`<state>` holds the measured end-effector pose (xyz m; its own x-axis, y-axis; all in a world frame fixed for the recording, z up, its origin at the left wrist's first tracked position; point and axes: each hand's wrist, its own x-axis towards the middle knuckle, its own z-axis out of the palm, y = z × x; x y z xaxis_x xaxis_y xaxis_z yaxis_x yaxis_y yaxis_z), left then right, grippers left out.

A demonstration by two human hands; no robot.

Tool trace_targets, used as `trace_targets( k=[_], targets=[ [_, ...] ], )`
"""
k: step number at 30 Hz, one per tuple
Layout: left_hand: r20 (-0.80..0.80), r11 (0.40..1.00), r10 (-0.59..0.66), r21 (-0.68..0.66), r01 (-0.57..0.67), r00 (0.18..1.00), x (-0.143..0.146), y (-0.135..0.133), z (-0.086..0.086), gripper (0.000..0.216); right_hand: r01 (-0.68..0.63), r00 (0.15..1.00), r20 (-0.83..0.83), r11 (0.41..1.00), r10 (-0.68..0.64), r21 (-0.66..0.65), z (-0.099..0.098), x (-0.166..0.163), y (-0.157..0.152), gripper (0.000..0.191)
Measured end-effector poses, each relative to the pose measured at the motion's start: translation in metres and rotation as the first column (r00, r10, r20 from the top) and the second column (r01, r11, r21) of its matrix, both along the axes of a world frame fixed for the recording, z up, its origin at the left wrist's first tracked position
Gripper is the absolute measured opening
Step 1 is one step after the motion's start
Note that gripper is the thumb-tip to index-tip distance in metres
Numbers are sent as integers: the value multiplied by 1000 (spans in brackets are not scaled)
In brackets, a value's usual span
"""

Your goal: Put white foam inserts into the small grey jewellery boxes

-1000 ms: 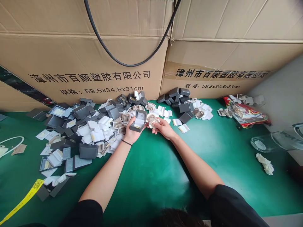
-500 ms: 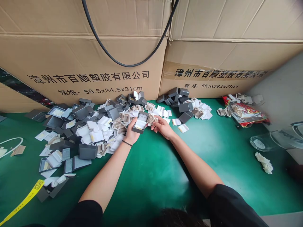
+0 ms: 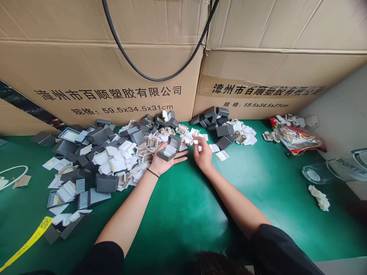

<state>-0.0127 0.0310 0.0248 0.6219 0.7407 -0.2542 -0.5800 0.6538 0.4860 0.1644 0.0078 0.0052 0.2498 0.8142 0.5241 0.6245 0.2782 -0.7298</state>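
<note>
My left hand holds a small dark grey jewelry box. The box sits in the palm with its lid up and a white lining showing, while some fingers stretch out flat beyond it. Just to its right, my right hand pinches a small whitish insert piece between thumb and fingertips; the piece overlaps other inserts behind it, so its outline is hard to make out. Left of my left hand spreads a heap of white lining pieces, folded brown card inserts and dark boxes.
Behind the heap stand large cardboard cartons, with a black cable hanging in front. More dark boxes lie at the back. To the right are a red snack bag, a clear cup and crumpled tissue. A yellow tag lies left.
My left fingers have spread out and the box has tilted in the palm. My right hand has shifted slightly right and turned more upright, away from the box, with a small piece at its fingertips.
</note>
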Motion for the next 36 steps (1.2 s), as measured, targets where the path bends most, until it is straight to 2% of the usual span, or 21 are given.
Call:
trace_targets(
  k=[3,8,11,14,17,20,24,29,33,36],
  targets=[
    [23,999,-8,-38,9,1000,1,-2,0,44,-34,992,122,998,27,51,-7,1,3,33],
    [12,985,156,-75,-155,988,3,-2,3,38,-245,946,209,969,247,-35,-9,0,2,40],
    [18,966,248,-82,-246,969,1,2,3,34,-374,914,135,924,382,-76,-6,-1,-1,39],
    [13,958,280,-65,-279,960,0,5,2,32,-460,885,11,878,465,-132,-2,-3,-3,35],
    [-22,960,275,-55,-276,961,-1,6,1,34,-453,892,-75,879,447,-148,2,-4,-4,28],
    [-62,960,273,-43,-276,960,0,6,0,33,-411,911,-109,897,398,-160,3,-3,-2,30],
    [-69,960,276,-30,-279,959,0,5,-2,30,-459,882,-208,872,423,-171,1,-2,0,35],
    [-33,956,285,-59,-286,958,1,6,-2,29,-574,746,-485,809,455,-124,-1,-4,4,44],
    [-20,958,278,-72,-279,960,2,4,5,35,-642,525,-761,764,380,-61,2,-3,7,50],
    [-84,957,282,-47,-287,956,3,4,6,40,-646,396,-863,763,312,-21,4,1,10,55]
  ],
)
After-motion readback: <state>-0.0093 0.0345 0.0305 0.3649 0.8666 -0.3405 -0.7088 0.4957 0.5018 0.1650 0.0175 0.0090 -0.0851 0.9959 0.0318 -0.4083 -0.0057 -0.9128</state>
